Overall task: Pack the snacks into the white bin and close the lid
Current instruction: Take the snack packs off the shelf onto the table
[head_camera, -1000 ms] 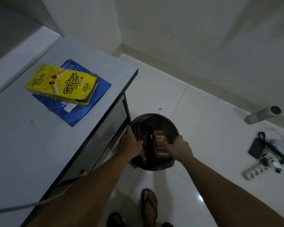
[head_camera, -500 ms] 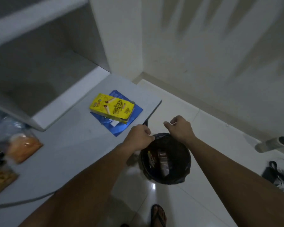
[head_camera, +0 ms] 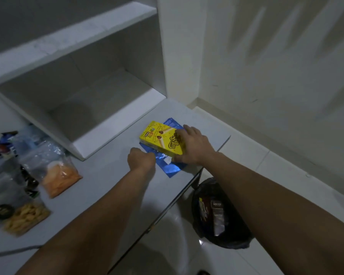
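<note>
A yellow snack box (head_camera: 159, 137) lies on a blue foil packet (head_camera: 170, 167) near the far right corner of the grey table (head_camera: 107, 175). My right hand (head_camera: 195, 147) grips the box's right end, fingers on top and thumb below. My left hand (head_camera: 140, 159) is curled in a fist at the blue packet's left edge and seems to pinch it. On the floor to the right of the table stands the bin with a black liner (head_camera: 236, 239), open, holding brown snack packs (head_camera: 217, 217). No lid is in view.
Clear bags of orange snacks (head_camera: 58, 175) and pale yellow snacks (head_camera: 26, 217) lie on the table's left side, among other blurred packets and a small dark round lid (head_camera: 2, 211). An open white shelf (head_camera: 87, 96) stands behind the table. A white wall is to the right.
Both hands left the bin on the floor and rose to the table. The right hand now holds the yellow box and the left has reached the blue packet. The view tilted up.
</note>
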